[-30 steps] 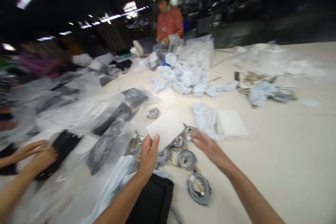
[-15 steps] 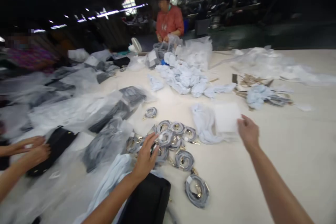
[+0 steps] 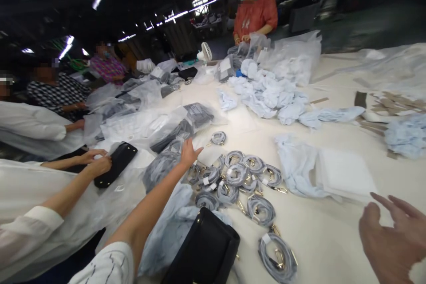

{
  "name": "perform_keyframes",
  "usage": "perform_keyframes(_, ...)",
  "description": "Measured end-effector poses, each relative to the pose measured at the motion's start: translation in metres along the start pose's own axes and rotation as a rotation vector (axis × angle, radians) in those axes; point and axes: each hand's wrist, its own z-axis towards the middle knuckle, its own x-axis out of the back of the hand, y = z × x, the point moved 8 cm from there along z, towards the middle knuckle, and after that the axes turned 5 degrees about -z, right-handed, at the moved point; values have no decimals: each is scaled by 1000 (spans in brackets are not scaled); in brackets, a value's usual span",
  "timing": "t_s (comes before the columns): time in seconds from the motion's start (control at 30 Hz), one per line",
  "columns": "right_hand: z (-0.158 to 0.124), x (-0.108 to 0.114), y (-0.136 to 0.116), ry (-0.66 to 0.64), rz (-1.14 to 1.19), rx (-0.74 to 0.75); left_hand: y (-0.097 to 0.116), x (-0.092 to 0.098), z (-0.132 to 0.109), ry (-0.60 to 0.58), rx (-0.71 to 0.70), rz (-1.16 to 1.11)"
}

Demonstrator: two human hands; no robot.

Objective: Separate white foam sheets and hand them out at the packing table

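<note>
From the head camera we see our left hand (image 3: 189,153) stretched out over the table (image 3: 333,239), fingers spread in a wide grip that holds nothing; its fingertips lie at the edge of a grey item in a clear plastic bag (image 3: 159,166), just beside the cluster of coiled grey straps (image 3: 238,177) with gold clasps. Our right hand (image 3: 394,239) hovers low at the right edge of the view, its grip also wide and empty, near a white flat sheet (image 3: 344,177) that rests on a crumpled pale blue wrapper (image 3: 294,166). A black handbag (image 3: 203,253) sits close to us, below the straps, on more pale blue wrapping. One separate coiled strap (image 3: 278,257) lies between the handbag and our right hand. To the left, a co-worker's two hands (image 3: 95,164) touch another black bag (image 3: 116,164). Across the table, a person in an orange top (image 3: 256,13) stands behind a heap of pale blue wrappers (image 3: 269,95).
</note>
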Motion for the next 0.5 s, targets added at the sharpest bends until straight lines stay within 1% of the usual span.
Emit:
perform_keyframes(0.07,-11,17,-30,22,53,72,17,-10,14,-9,11,-3)
perform_keyframes(0.13,-12,25,-56,-37,114,64,44,-12,17,14,10,-27)
perform_keyframes(0.17,-11,24,-69,-94,164,51,62,-10,15,30,0,-49)
perform_keyframes(0.2,-10,20,-82,-180,223,31,81,-6,9,42,-18,-78)
perform_keyframes(0.23,-10,11,-94,-301,284,-8,102,-2,1,45,-42,-113)
perform_keyframes(0.27,-11,-2,-105,-438,347,-71,123,3,-9,35,-69,-151)
perform_keyframes(0.33,-22,-35,-121,-707,492,-243,163,12,-32,-11,-122,-229)
perform_keyframes(0.37,-29,-50,-129,-801,581,-321,181,15,-44,-55,-143,-286)
perform_keyframes(0.4,-35,-63,-137,-854,674,-380,197,15,-56,-125,-161,-387)
perform_keyframes(0.47,-45,-82,-150,-898,824,-447,223,6,-78,-386,-149,-771)
perform_keyframes(0.5,-51,-90,-155,-921,883,-476,230,2,-86,-479,-140,-884)
